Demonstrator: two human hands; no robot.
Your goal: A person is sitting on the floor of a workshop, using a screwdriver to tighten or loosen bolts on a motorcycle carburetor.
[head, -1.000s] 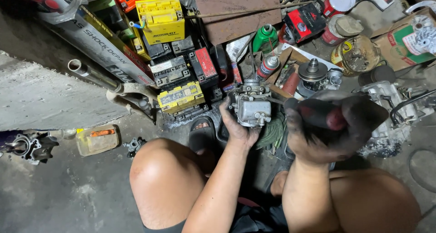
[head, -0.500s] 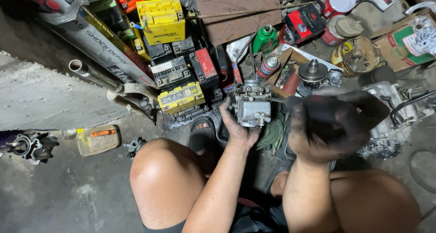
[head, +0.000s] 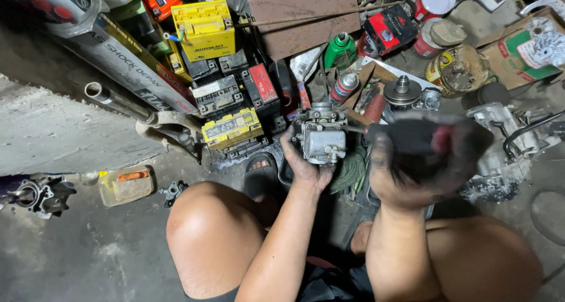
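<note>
My left hand [head: 306, 163] grips a grey metal carburetor [head: 322, 137] from below and holds it up over the floor clutter, just past my knees. My right hand [head: 412, 166], dark with grease and blurred by motion, is closed around a tool with a black and red handle [head: 435, 140]. The tool's thin metal shaft [head: 356, 128] reaches left and touches the carburetor's right side. Both hands sit close together, the right a little nearer to me.
Several yellow and black batteries [head: 206, 28] are stacked at the back left beside a long box [head: 126, 60] and a metal tube [head: 115, 102]. Spray cans [head: 344, 87], tins [head: 462, 69], engine parts [head: 500, 125] and a cardboard box [head: 529, 49] crowd the right. A plastic tub [head: 123, 184] lies on the concrete floor.
My right hand keeps shaking or twisting in place against the carburetor. My left hand holds the carburetor still.
</note>
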